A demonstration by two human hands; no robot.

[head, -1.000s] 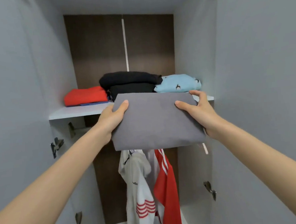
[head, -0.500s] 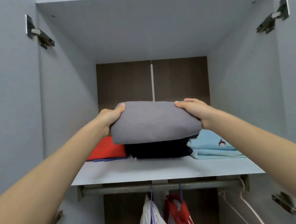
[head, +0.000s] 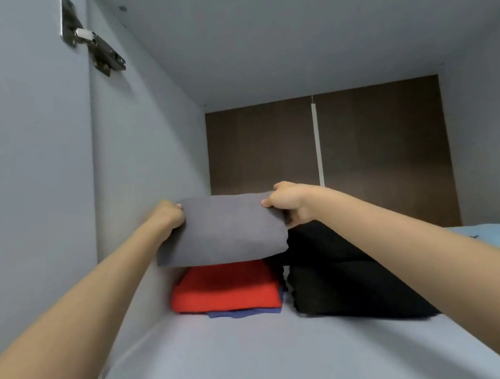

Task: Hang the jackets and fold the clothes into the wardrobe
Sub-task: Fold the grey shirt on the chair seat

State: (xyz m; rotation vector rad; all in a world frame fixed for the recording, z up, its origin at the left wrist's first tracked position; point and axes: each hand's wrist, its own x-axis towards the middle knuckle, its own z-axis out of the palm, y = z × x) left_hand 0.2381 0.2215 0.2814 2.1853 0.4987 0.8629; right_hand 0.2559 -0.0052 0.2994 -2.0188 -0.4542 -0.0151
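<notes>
You hold the folded grey garment (head: 222,228) inside the wardrobe's upper compartment, at its far left, directly over the red garment (head: 224,289); whether the two touch you cannot tell. Your left hand (head: 167,217) grips its left end and your right hand (head: 290,203) grips its right end, fingers curled over the far top edge. The grey garment's long axis runs left to right, level, with its rounded fold facing you. The red garment lies flat on the shelf (head: 258,356) with a blue garment (head: 245,312) peeking out beneath it. Just right of them sits a black stack (head: 343,287), its top about level with the grey garment's underside, and a light blue garment (head: 498,245) lies at the far right. The grey garment's left end is close to the left wall (head: 149,168). Open room lies above it up to the top panel (head: 288,32), and the near part of the shelf is bare up to its front edge.
</notes>
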